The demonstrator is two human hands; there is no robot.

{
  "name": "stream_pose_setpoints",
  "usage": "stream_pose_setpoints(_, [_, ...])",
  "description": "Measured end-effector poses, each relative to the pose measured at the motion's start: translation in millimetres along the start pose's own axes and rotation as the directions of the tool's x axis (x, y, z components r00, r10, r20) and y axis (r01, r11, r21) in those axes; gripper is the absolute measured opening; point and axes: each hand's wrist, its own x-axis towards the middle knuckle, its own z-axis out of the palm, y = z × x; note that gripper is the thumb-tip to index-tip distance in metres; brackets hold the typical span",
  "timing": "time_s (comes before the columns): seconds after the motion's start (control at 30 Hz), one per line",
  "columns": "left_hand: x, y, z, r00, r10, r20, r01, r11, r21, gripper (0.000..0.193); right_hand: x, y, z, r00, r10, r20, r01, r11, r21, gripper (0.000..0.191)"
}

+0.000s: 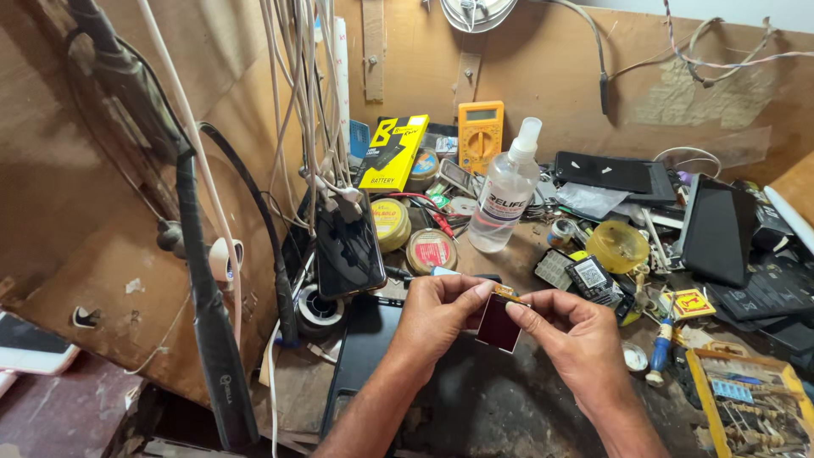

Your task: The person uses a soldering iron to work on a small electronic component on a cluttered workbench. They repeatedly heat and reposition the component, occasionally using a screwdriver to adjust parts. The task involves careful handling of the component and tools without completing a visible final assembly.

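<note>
Both of my hands hold a small dark reddish rectangular screen panel [498,327] with an orange flex strip at its top, above the dark worn bench surface [509,407]. My left hand [437,314] pinches its upper left corner between thumb and fingers. My right hand [570,331] grips its right edge with thumb and forefinger. A black phone [348,250] leans upright just left of my left hand. A small dark keypad phone part [591,276] lies just beyond my right hand.
A clear spray bottle [504,191], round tins [431,250], a yellow multimeter [480,131], a yellow battery box [392,153] and a yellow tape roll [617,246] crowd the back. Cables [305,102] hang left. A black tablet [719,231] and yellow parts tray [750,407] sit right.
</note>
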Motion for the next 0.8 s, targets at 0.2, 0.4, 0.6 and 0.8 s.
stream_pose_setpoints(0.2, [1, -4, 0, 1.0, 0.016, -0.015, -0.015, 0.999, 0.037, 0.024, -2, 3, 1, 1.0, 0.021, 0.022, -0.021, 1.0, -0.012, 0.019])
stream_pose_setpoints(0.4, [1, -9, -3, 0.999, -0.033, -0.042, 0.036, 0.998, 0.06, 0.023, -3, 5, 1, 0.999, 0.022, 0.039, -0.022, 1.0, -0.004, 0.019])
stream_pose_setpoints(0.6, [-1, -10, -1, 0.999, -0.052, -0.015, 0.052, 0.998, 0.021, 0.026, -5, 9, -1, 0.999, 0.031, 0.023, -0.031, 0.999, 0.021, 0.019])
stream_pose_setpoints(0.8, [-22, -9, 16, 0.993, -0.113, -0.03, 0.115, 0.991, 0.064, 0.028, -14, 7, 1, 0.999, 0.009, -0.039, -0.003, 0.989, 0.151, 0.018])
